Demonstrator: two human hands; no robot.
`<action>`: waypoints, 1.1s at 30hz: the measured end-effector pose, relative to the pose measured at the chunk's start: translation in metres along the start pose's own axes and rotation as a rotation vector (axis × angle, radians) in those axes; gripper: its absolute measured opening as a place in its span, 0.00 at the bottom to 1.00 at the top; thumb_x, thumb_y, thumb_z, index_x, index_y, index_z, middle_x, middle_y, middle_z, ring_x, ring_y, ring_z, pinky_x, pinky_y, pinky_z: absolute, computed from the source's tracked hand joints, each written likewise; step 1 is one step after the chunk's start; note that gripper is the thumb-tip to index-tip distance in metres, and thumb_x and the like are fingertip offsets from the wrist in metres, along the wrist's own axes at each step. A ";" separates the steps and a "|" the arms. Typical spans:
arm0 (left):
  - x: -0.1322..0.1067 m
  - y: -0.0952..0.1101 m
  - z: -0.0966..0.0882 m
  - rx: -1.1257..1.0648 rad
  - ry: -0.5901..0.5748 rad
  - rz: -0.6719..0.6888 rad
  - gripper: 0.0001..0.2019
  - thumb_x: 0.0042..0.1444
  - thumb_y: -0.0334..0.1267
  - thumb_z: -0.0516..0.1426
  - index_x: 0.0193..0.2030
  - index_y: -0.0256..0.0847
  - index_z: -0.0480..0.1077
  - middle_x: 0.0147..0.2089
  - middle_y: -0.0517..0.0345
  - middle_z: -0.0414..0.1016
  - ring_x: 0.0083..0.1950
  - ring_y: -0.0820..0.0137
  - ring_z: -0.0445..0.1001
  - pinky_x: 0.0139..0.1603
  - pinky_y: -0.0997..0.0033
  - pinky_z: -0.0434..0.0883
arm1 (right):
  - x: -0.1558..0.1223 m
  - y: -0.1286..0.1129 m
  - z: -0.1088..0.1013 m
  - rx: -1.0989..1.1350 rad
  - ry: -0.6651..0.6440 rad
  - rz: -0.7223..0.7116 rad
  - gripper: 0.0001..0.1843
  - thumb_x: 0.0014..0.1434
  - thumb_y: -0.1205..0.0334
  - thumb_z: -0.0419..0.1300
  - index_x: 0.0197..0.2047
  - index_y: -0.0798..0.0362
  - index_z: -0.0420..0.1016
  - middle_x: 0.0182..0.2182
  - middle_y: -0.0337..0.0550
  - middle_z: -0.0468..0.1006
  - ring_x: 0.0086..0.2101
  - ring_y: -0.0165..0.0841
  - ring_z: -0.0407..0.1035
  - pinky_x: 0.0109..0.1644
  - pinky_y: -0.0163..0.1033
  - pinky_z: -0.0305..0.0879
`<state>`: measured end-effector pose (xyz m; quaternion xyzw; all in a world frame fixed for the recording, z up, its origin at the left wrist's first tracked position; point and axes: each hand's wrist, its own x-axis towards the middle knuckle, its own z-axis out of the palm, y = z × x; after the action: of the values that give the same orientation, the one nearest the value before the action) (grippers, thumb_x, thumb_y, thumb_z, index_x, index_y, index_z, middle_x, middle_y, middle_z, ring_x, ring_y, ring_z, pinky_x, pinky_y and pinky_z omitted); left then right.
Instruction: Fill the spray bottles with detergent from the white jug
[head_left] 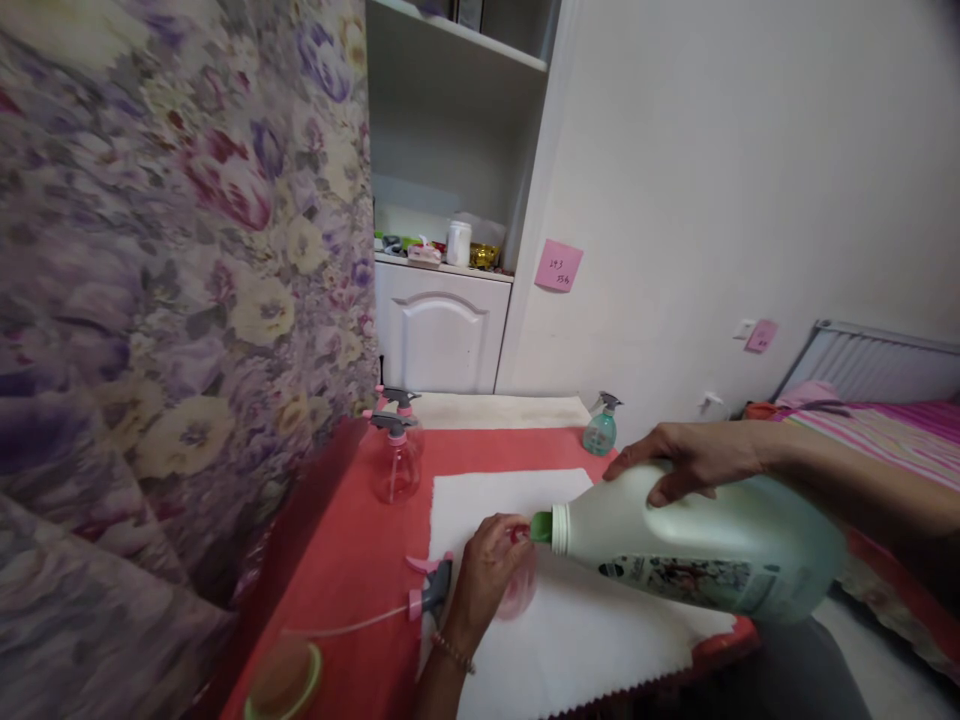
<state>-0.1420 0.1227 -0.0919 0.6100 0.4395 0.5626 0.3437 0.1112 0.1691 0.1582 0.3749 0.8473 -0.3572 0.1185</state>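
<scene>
My right hand (682,462) grips a large pale green jug (697,540) with a printed label, tipped on its side. Its green spout (541,527) meets the mouth of a small pink clear bottle (517,590). Around that bottle's neck close the fingers of my left hand (491,555), with a beaded bracelet at the wrist. Whether liquid is flowing cannot be made out. Beside my left hand lies a grey and pink spray head (433,588) with its thin tube. A round clear cap with a green rim (289,680) sits at the lower left.
Two pink spray bottles, one nearer (397,470), stand at the table's back left. A teal spray bottle (601,428) is at the back right. White cloth (570,660) covers part of the red tabletop (341,540). A floral curtain (187,300) borders the left side.
</scene>
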 end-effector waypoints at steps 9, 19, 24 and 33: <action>0.001 -0.004 0.001 -0.003 0.004 -0.024 0.08 0.56 0.38 0.58 0.42 0.43 0.75 0.43 0.55 0.77 0.48 0.64 0.75 0.52 0.65 0.70 | -0.001 0.025 0.009 0.061 0.060 0.000 0.32 0.56 0.54 0.65 0.63 0.46 0.68 0.39 0.45 0.79 0.25 0.27 0.68 0.20 0.26 0.63; -0.002 -0.008 -0.006 -0.023 -0.037 -0.052 0.13 0.60 0.42 0.56 0.49 0.42 0.74 0.51 0.51 0.77 0.53 0.61 0.74 0.56 0.62 0.69 | -0.002 0.064 0.037 0.263 0.130 -0.060 0.29 0.57 0.52 0.65 0.61 0.45 0.70 0.37 0.42 0.79 0.26 0.28 0.70 0.21 0.27 0.61; -0.004 -0.007 -0.008 -0.069 -0.035 -0.057 0.19 0.66 0.46 0.48 0.53 0.40 0.73 0.54 0.50 0.77 0.57 0.61 0.73 0.62 0.59 0.65 | 0.004 0.086 0.047 0.330 0.190 -0.094 0.30 0.55 0.54 0.66 0.61 0.44 0.71 0.38 0.42 0.79 0.28 0.31 0.71 0.23 0.30 0.63; -0.008 -0.005 -0.008 -0.137 0.001 -0.199 0.23 0.66 0.50 0.48 0.60 0.41 0.68 0.60 0.49 0.74 0.63 0.59 0.69 0.68 0.54 0.58 | 0.061 0.128 0.048 0.769 0.796 -0.210 0.35 0.51 0.56 0.68 0.62 0.46 0.67 0.49 0.42 0.79 0.44 0.40 0.74 0.45 0.42 0.71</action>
<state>-0.1501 0.1171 -0.0986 0.5381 0.4584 0.5551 0.4384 0.1575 0.2290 0.0292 0.4105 0.6683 -0.4812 -0.3916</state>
